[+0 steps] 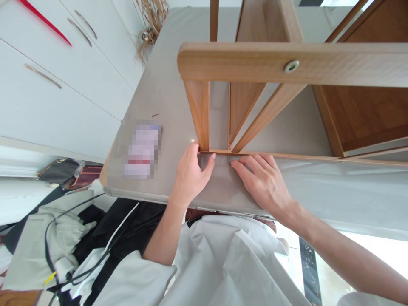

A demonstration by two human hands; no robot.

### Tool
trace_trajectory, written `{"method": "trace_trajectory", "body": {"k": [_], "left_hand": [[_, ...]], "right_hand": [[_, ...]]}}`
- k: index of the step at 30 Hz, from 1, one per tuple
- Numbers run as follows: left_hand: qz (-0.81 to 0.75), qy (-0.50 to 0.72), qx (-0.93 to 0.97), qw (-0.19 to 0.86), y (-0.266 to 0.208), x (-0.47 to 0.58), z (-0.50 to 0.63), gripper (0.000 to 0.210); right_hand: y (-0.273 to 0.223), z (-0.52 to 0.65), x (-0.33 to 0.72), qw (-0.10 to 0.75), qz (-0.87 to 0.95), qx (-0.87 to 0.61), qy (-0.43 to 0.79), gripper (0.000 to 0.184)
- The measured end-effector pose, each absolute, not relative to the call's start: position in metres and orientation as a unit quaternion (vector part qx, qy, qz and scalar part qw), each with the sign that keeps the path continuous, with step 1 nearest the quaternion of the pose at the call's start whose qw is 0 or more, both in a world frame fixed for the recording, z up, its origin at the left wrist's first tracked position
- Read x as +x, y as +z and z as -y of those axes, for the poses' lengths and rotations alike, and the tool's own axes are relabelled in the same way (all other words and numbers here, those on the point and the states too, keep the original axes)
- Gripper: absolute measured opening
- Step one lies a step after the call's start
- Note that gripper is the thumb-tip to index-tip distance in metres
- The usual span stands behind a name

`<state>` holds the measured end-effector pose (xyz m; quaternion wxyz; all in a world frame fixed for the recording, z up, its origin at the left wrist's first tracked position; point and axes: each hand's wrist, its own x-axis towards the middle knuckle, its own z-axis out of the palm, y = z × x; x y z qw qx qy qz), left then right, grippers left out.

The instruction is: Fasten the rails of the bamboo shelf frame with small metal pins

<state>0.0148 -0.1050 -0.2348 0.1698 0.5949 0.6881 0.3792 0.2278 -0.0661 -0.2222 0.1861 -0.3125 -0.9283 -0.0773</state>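
Note:
A wooden frame (255, 63) with slats and panels stands on the grey-covered table (165, 76). My left hand (193, 172) grips the near left corner of its bottom rail (219, 151), thumb in front and fingers partly hidden behind the wood. Against the same rail, a little to the right, my right hand (263, 180) is closed, with thumb and index finger pinching a small thin metal piece (228, 160). Its exact kind is too small to make out. A round metal fitting (291, 66) sits in the upper rail.
A small screw (154, 114) and a blurred-out flat item (143, 151) lie on the table's left side. White cabinets (63, 85) and a dried plant (151, 29) stand beyond. Clothes (60, 229) and cables (51, 255) are piled at the lower left.

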Motion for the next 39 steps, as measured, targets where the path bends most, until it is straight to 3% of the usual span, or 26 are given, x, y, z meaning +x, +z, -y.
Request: {"method": "trace_trajectory", "body": {"k": [39], "left_hand": [[-0.683,0.381,0.601,0.166,-0.2316,0.0152,0.1056,0.024]], "right_hand": [[-0.2133,0.0675,0.2234,0.151,0.932,-0.313,-0.101,0.025]]}}
